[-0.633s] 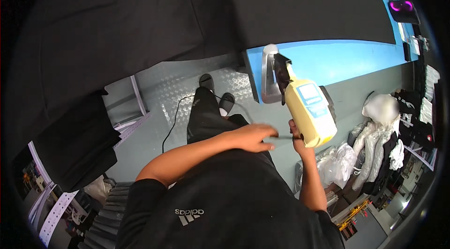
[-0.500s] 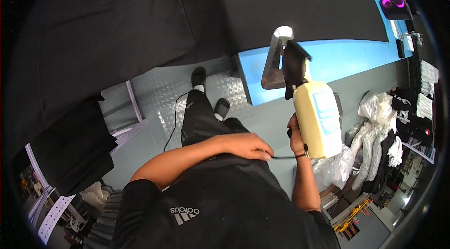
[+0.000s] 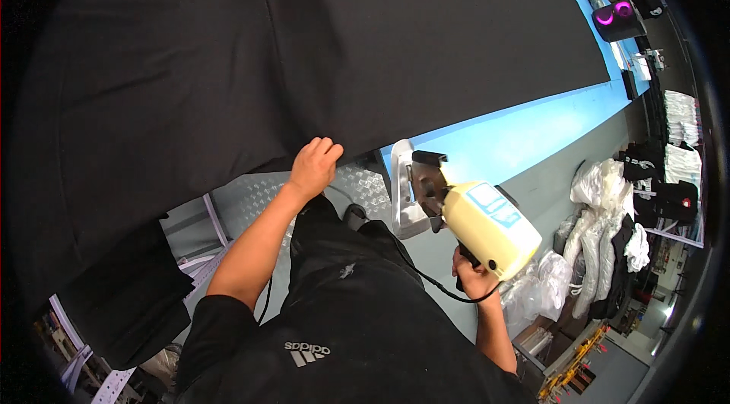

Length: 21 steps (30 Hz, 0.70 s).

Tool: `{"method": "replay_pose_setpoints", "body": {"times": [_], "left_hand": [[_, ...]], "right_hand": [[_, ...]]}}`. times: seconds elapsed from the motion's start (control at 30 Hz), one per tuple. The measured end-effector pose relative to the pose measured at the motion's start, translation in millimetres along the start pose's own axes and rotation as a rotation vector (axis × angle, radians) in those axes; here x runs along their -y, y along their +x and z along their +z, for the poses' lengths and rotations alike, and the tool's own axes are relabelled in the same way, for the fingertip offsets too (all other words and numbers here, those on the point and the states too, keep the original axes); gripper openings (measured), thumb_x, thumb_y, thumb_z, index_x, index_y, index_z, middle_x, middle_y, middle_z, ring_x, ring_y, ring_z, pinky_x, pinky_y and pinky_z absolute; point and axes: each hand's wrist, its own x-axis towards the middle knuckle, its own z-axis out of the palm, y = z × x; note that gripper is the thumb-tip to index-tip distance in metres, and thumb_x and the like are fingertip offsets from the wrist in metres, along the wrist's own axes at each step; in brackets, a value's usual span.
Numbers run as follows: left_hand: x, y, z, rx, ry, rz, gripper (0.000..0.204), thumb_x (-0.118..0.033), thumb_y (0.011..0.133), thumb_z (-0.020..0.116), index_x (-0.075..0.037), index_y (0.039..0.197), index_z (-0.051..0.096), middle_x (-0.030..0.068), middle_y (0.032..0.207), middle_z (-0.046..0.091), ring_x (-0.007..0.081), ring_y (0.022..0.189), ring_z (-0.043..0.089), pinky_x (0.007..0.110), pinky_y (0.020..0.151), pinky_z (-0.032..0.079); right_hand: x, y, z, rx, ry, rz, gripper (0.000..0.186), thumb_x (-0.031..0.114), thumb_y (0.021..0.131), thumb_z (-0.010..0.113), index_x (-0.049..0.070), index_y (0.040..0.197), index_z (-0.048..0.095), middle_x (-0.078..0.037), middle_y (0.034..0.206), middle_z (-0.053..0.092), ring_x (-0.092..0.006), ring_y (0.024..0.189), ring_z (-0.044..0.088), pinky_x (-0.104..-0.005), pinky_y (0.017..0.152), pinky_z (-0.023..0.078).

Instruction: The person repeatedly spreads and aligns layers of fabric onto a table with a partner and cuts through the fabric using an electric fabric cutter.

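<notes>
cream electric fabric cutter (image 3: 494, 225) just ahead of the right grip (image 3: 477, 280), which wraps its handle (image 3: 466, 256); left grip (image 3: 313, 170) curls at the edge of the black fabric (image 3: 190, 62), pinch unclear. slack cord (image 3: 433, 282) leftward could snag, jerking the cutter; a tilted baseplate (image 3: 405, 199) could catch the counter (image 3: 494, 138).

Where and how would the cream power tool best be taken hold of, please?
The cream power tool is probably best gripped by its black handle, coming from the person's side, as the right hand does. The handle sits at the rear, while the metal foot lies ahead, toward the blue table. The black cord passes the wrist, so mind it.
</notes>
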Motion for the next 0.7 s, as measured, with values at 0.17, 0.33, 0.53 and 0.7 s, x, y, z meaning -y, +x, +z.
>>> {"method": "replay_pose_setpoints", "body": {"times": [0.17,0.33,0.53,0.7], "left_hand": [[-10,9,-26,0.07,0.016,-0.038,0.018,0.001,0.064,0.057,-0.008,0.078,0.05,0.0068,0.075,0.043,0.0248,0.072,0.05,0.036,0.06,0.045],[-13,8,-28,0.069,0.014,-0.062,0.017,0.002,0.066,0.057,-0.008,0.078,0.051,0.0066,0.075,0.043,0.024,0.071,0.049,0.035,0.059,0.045],[-18,8,-28,0.079,0.008,-0.063,0.017,0.002,0.064,0.057,-0.008,0.078,0.052,0.006,0.074,0.043,0.0235,0.071,0.049,0.035,0.058,0.044],[-18,5,-27,0.071,-0.017,-0.05,0.021,0.003,0.061,0.057,-0.009,0.078,0.053,0.0051,0.073,0.043,0.023,0.07,0.049,0.034,0.058,0.045]], "right_hand": [[9,10,17,-0.086,0.085,-0.045,0.004,0.0,0.079,0.05,0.001,0.08,0.053,-0.003,0.06,0.051,-0.0111,0.049,0.051,-0.0242,0.044,0.043],[26,14,16,0.002,0.001,0.016,0.008,0.01,0.083,0.058,0.004,0.088,0.057,0.0,0.065,0.054,-0.0099,0.05,0.051,-0.024,0.044,0.043],[23,25,22,-0.015,-0.066,-0.103,0.01,0.01,0.084,0.059,0.004,0.091,0.057,-0.001,0.064,0.054,-0.01,0.051,0.052,-0.0242,0.046,0.042],[31,44,26,-0.018,-0.028,-0.048,0.012,0.014,0.085,0.059,0.003,0.091,0.057,-0.001,0.063,0.053,-0.0097,0.051,0.051,-0.0239,0.045,0.042]]}}
